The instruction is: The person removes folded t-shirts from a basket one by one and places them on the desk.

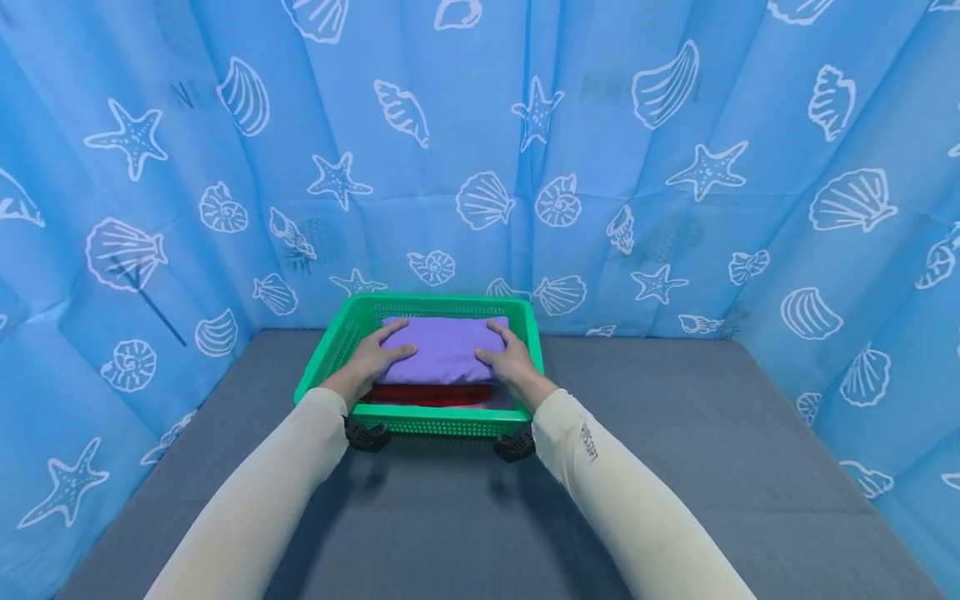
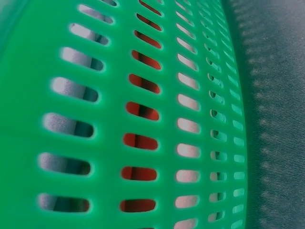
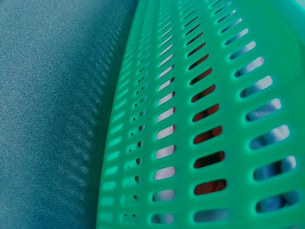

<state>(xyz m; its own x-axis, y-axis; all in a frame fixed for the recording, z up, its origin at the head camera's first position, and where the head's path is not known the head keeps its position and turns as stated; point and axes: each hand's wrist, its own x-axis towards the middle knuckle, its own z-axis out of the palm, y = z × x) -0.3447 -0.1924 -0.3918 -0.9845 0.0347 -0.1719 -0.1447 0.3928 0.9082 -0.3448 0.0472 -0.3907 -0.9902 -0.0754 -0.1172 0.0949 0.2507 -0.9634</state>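
A folded purple cloth [image 1: 444, 350] lies in the green plastic basket [image 1: 435, 412], on top of a folded red cloth [image 1: 431, 395]. My left hand [image 1: 372, 358] grips the purple cloth's left side, thumb across its upper face and fingers toward the far edge. On the opposite side my right hand [image 1: 513, 358] holds it in the same way. Below the red layer, a pale layer [image 2: 188, 101] shows through the slots in the left wrist view. Both wrist views face the slotted basket wall [image 3: 183, 148], which hides the hands there.
The basket stands on a grey cloth-covered table [image 1: 660, 450], near its back edge. Blue curtains [image 1: 480, 158] printed with white shells and starfish rise behind the table and along both sides. Dark wrist devices [image 1: 366, 435] hang under both wrists, in front of the basket's near wall.
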